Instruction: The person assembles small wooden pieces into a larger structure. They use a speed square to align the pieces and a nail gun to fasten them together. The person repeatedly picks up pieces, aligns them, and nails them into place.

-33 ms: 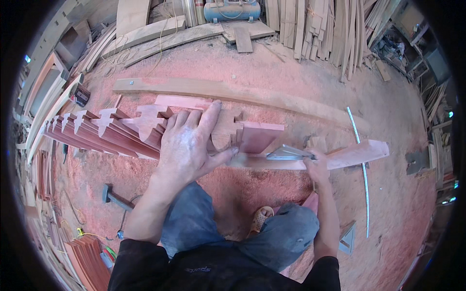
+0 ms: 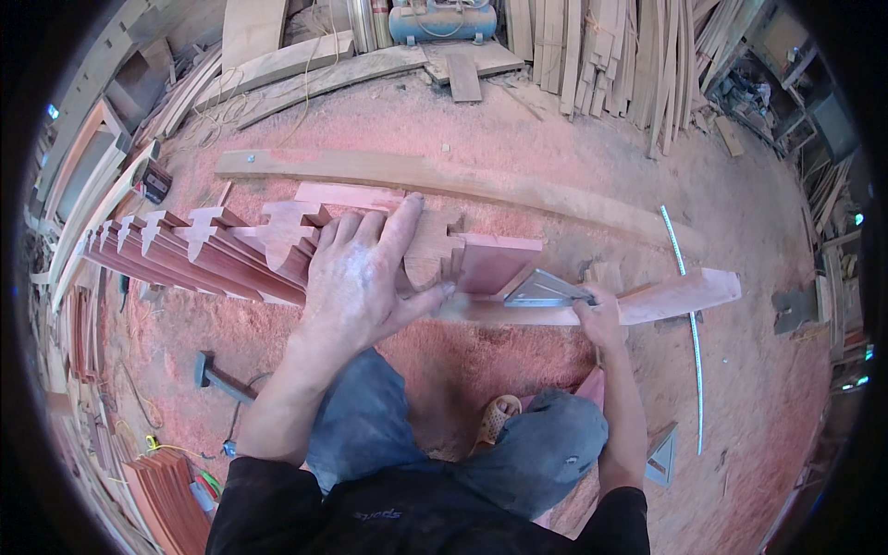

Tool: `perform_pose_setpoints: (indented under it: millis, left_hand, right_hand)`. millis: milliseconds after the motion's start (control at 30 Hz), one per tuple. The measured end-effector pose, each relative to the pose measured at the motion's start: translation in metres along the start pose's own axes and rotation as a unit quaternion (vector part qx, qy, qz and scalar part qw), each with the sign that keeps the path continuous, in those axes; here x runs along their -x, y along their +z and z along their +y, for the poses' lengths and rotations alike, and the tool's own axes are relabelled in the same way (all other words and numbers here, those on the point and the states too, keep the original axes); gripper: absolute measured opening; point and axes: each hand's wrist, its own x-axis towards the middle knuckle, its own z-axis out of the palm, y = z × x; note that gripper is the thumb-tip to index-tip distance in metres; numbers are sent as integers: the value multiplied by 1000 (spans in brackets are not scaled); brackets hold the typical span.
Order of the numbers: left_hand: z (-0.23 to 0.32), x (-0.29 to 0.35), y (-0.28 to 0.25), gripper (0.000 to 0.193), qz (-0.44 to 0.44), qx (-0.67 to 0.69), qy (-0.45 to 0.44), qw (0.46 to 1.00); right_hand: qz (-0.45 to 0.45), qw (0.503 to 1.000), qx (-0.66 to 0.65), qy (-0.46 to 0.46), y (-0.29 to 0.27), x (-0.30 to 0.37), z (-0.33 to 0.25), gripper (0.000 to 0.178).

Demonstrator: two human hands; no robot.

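Observation:
My left hand [image 2: 356, 282] grips the end of a reddish wooden piece with a notched profile [image 2: 427, 250]. Its thumb and index finger are spread along the sides, and the other fingers are curled over the top. Further left, several similar notched pieces [image 2: 199, 236] stand in a row. In my right hand [image 2: 599, 316] is a grey triangular metal tool [image 2: 539, 289], pointing left toward the notched end. I cannot make out its exact kind. Under and beside it runs a pale pink board [image 2: 689, 294]. A flat reddish block [image 2: 499, 262] lies between the notched end and the tool.
A long plank [image 2: 370, 166] lies beyond the work. On the right are a white measuring strip [image 2: 694, 351] and a triangle square [image 2: 660, 458]. A dark tool [image 2: 220, 377] lies left of my knees. Timber [image 2: 592, 55] and a blue compressor tank [image 2: 442, 20] stand at the back.
The triangular tool has tilted, showing more of its flat face. My right hand has shifted slightly left with it. My left hand stays on the notched piece.

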Motion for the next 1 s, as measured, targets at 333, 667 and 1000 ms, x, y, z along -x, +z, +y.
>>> perform_pose_setpoints:
  millis: [333, 667, 1000]
  left_hand:
    - [-3, -5, 2, 101, 8, 8, 7, 1000]
    - [-2, -7, 3, 104, -13, -2, -2, 1000]
    - [1, -6, 2, 104, -13, 10, -17, 1000]
  right_hand:
    - [20, 1000, 10, 7, 30, -15, 21, 16]
    - [43, 994, 74, -69, 29, -19, 14, 14]
    - [46, 992, 97, -62, 41, -18, 17, 13]
